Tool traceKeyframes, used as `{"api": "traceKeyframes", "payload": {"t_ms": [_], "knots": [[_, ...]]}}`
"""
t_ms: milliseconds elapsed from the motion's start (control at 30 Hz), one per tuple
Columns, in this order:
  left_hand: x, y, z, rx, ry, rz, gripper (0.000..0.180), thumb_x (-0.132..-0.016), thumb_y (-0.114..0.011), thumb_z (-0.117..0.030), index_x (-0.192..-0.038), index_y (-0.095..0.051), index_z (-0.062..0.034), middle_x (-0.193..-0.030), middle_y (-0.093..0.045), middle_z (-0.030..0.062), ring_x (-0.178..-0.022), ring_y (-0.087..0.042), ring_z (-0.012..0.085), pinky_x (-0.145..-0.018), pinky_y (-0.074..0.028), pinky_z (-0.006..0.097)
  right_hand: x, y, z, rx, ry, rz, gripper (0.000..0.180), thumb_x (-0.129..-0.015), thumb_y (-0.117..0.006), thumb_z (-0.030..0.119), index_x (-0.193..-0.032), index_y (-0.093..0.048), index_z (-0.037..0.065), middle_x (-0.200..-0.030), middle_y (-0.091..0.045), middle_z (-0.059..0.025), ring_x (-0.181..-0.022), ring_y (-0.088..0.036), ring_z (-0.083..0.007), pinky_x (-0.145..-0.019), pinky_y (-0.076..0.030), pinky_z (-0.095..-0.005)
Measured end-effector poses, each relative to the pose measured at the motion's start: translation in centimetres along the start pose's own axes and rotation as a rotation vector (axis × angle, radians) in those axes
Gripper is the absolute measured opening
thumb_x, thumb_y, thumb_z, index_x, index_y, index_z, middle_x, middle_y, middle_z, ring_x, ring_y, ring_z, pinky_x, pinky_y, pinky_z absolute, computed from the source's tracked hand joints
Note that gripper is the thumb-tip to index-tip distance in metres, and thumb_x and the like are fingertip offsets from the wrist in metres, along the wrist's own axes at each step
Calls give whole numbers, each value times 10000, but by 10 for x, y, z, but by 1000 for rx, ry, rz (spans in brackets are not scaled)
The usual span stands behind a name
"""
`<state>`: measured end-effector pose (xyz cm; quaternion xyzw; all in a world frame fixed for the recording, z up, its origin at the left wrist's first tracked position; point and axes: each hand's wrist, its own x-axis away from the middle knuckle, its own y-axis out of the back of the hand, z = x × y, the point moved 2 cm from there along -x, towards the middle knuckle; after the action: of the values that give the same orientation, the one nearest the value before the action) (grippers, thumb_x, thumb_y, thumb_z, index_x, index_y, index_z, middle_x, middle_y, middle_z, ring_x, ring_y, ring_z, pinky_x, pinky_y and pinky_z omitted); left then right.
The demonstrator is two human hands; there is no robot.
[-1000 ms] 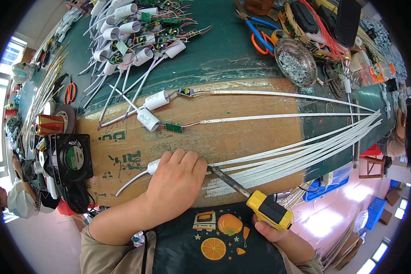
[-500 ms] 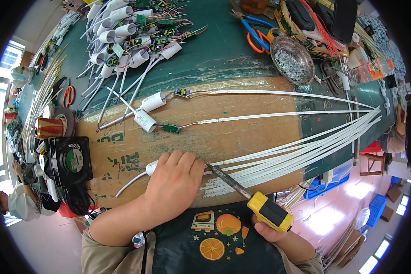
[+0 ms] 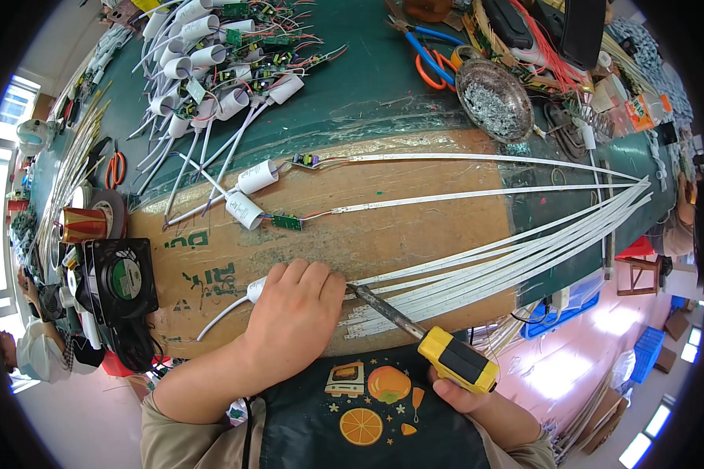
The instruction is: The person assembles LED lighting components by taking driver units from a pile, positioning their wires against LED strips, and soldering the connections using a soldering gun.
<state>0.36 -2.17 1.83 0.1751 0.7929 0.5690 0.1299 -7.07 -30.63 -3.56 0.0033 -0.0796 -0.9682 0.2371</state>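
Observation:
My right hand (image 3: 455, 393) grips the yellow-and-black handle of a soldering iron (image 3: 403, 322). Its long metal shaft slants up to the left, and the tip ends beside the fingers of my left hand (image 3: 301, 313). That hand is closed, knuckles up, over the brown board; what its fingers pinch is hidden beneath them. A white cylindrical housing (image 3: 256, 290) with a white cable peeks out at its left side. From the right of the fingers, a fan of white LED strips (image 3: 477, 273) runs to the far right. Farther back, two housings with small circuit boards (image 3: 286, 222) are wired to strips.
A heap of white housings with circuit boards (image 3: 219, 62) lies at the back left. A black fan (image 3: 120, 278) stands left of the board. A metal dish of solder scraps (image 3: 494, 102) and blue-handled pliers (image 3: 426, 43) lie at the back right. Another person (image 3: 43, 344) is at far left.
The view has shifted slightly, so the bench appears a little farther left. Both hands keep their grips, and the iron's tip stays by my left fingers.

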Motion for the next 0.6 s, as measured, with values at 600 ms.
{"api": "traceKeyframes", "payload": {"t_ms": [600], "knots": [[-1, 2, 0, 1, 3, -2, 176, -761, -695, -58, -917, -618, -41, -894, -578, 101, -823, -568, 294, -718, -439, 406, 1, 18, -1, -160, -100, -206, 193, -894, -685, 159, -1034, -647, 33, -811, -645, -54, -703, -634, -199, -684, -514, -328]]}}
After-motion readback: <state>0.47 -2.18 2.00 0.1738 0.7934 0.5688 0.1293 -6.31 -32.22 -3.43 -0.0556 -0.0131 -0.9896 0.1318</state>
